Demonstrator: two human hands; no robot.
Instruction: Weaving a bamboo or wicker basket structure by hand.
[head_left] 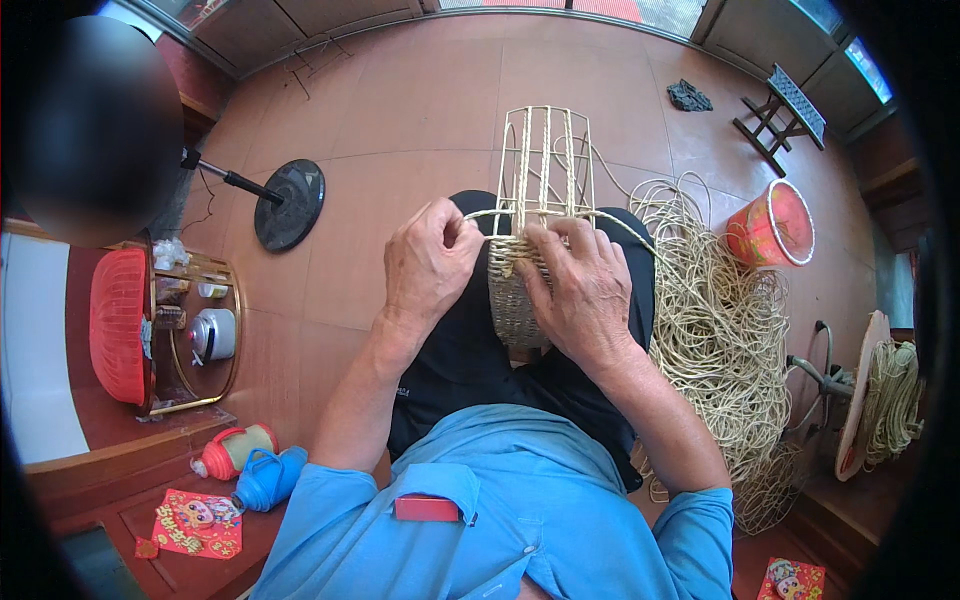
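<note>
A long rattan-coloured basket frame (545, 150) rests between my knees, its upper end showing open bars and its lower part densely woven (508, 300). My left hand (425, 270) is closed in a pinch on a pale cord (480, 228) at the left edge of the weave. My right hand (585, 290) grips the weave from the right, fingers bent over its top row and thumb lower down. Loose cord runs from the frame toward a big tangled pile (720, 330) beside my right leg.
A red bucket (770, 230) and folding stool (785, 115) are at right, above a board with coiled cord (890, 400). Left are a black stand base (290, 205), red plastic basket (115, 325), kettle (212, 335) and bottles (270, 475). Dark cloth (688, 95) lies on the floor.
</note>
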